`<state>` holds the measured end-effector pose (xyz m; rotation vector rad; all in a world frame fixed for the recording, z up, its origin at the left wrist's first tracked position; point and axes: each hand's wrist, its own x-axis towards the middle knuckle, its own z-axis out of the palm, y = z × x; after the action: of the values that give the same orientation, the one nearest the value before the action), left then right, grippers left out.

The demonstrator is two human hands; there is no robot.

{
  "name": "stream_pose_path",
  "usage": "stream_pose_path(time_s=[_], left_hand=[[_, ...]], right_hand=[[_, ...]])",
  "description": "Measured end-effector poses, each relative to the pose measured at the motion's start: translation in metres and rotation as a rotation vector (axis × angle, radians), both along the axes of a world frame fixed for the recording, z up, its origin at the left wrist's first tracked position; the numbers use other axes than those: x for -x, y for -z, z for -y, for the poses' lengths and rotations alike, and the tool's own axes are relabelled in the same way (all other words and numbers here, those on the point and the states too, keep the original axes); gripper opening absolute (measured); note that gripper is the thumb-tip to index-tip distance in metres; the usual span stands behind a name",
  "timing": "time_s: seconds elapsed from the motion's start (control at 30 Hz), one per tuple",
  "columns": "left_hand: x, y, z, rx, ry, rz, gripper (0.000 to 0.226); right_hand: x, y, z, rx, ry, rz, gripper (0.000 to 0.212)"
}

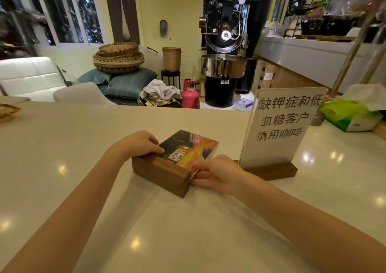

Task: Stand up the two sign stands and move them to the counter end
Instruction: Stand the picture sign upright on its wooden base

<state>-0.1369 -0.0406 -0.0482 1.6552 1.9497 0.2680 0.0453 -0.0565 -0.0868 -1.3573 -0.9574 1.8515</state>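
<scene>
While your left hand (140, 143) and right hand (217, 173) grip the flat sign stand (175, 162), the upright sign stand (277, 130) crowds two o'clock, with bare counter (62, 147) at nine.

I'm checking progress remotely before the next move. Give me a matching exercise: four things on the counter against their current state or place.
Things:
1. picture sign stand
2. text sign stand
3. left hand
4. tissue box

States:
A. upright on its wooden base
B. at the counter's far right, behind the upright sign
C. lying flat, panel face up
D. gripping the left end of the lying stand's base

Pairs: 1-C, 2-A, 3-D, 4-B. The right hand grips the other end of the lying stand.
</scene>
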Motion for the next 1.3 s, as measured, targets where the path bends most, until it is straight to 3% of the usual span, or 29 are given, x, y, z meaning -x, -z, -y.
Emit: stream_pose_path(time_s=[0.3,0.43,0.53,0.73,1.0,1.3], left_hand=[[0.007,0.004,-0.006,-0.008,-0.061,0.068,0.039],[0.009,0.0,-0.006,-0.036,-0.06,0.148,0.041],[0.011,-0.001,-0.006,-0.071,-0.06,0.213,0.05],[0.008,-0.002,-0.007,-0.207,-0.014,0.335,0.055],[0.001,-0.002,-0.002,-0.403,0.075,0.294,0.047],[-0.011,0.003,0.0,-0.536,0.113,0.227,0.042]], right_hand=[[0.001,0.007,-0.003,-0.156,0.013,0.187,0.028],[-0.001,0.001,-0.003,-0.338,0.012,0.223,0.014],[-0.005,0.0,-0.002,-0.496,0.048,0.335,0.025],[-0.011,-0.008,0.008,-0.743,0.098,0.395,0.024],[-0.02,-0.006,0.021,-1.033,0.134,0.553,0.027],[-0.028,0.004,0.021,-1.16,0.157,0.663,0.034]])
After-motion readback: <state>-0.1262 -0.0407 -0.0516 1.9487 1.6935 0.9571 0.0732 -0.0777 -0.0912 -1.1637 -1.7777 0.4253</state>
